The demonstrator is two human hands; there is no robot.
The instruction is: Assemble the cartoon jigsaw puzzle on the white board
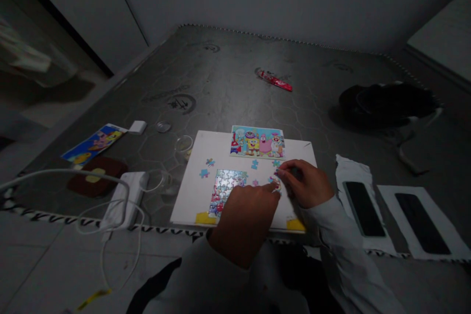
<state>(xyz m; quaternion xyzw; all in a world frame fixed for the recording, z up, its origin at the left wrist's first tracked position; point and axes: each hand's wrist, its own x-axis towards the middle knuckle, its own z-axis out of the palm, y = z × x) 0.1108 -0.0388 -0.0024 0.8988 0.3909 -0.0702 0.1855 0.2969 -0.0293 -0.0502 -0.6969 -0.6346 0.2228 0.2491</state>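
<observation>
A white board (221,149) lies on a dark mat, with a partly joined jigsaw (226,184) on it. A cartoon reference picture (257,142) rests at the board's far edge. Loose blue pieces (204,173) lie scattered on the board. My left hand (245,221) covers the jigsaw's right side, its index finger stretched toward a small piece (275,182). My right hand (307,184) meets it there, fingertips pinched on that piece. Both wrists wear light grey sleeves.
The dark mat (228,78) holds a red wrapper (275,80), a black bag (386,103), and two phones (364,208) on white paper at right. At left lie a cartoon card (91,144), a white power strip (125,196) with cables, and a clear lid (163,127).
</observation>
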